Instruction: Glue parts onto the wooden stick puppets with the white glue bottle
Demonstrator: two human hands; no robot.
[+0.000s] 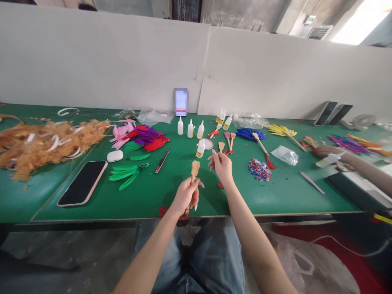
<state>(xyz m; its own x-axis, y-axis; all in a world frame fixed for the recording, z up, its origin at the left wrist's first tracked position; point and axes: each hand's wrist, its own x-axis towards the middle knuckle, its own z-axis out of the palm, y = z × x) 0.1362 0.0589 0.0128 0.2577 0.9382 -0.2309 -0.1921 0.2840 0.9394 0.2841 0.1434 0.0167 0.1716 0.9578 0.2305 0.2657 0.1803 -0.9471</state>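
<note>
My left hand (186, 194) is closed round the handle of a small wooden fan handle (195, 168), its paddle-shaped head pointing up and a red tassel (163, 210) hanging below at the table's edge. To the right, my right hand (223, 166) is raised with fingers curled together; what they pinch, if anything, is too small to make out. Just beyond it stand a small glue bottle (200, 149) and a round, red-rimmed dish (208, 143). More wooden handles (221, 146) lie behind my right hand, and another red tassel (220, 185) is partly hidden by my wrist.
Green feathers (124, 172), a tweezer-like tool (162, 160) and a phone (82, 183) lie left. Several glue bottles (190, 129) stand behind. Rightward are a blue feather fan (251, 134), a yellow one (281, 130), colourful bits (259, 170) and a co-worker's hand (327, 151).
</note>
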